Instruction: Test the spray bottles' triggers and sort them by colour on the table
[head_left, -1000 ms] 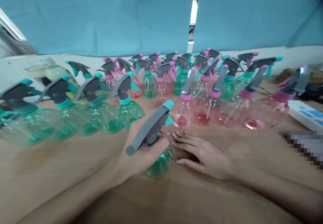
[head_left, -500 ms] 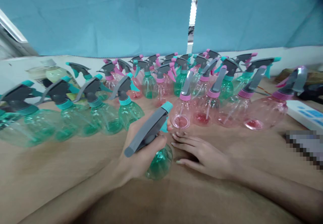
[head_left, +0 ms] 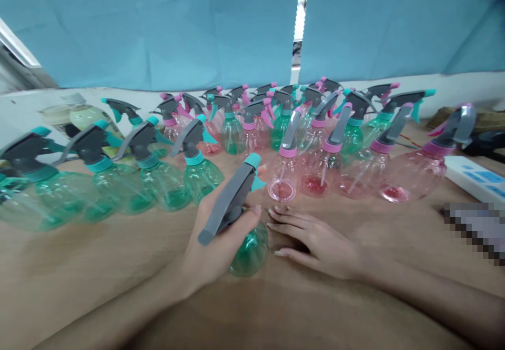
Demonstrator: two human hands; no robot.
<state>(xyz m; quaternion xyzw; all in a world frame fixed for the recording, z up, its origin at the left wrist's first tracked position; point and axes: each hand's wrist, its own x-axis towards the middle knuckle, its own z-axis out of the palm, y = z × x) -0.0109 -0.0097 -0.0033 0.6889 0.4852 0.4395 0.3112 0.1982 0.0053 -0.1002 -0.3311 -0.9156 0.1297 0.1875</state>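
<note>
My left hand (head_left: 219, 234) is wrapped round the neck of a green spray bottle (head_left: 250, 252) with a grey and teal trigger head. The hand hides the bottle's collar and part of its body. My right hand (head_left: 311, 239) rests on the wooden table (head_left: 315, 308) just right of that bottle, fingers stretched out and holding nothing. Beyond my right fingertips stands a pink spray bottle (head_left: 282, 173), its head tilted back. Left of my left hand is another green spray bottle (head_left: 199, 173) with a teal collar.
Several green bottles (head_left: 161, 181) line the left side and several pink ones (head_left: 361, 171) the right. More bottles of both colours crowd behind them. A white device with blue marks (head_left: 473, 176) and a blurred-out flat object (head_left: 477, 223) lie at the right. A blue cloth (head_left: 177, 29) hangs behind.
The spray head in my left hand has turned slightly, its nozzle shifting a little leftward and up in view. My right hand stays flat in the same place.
</note>
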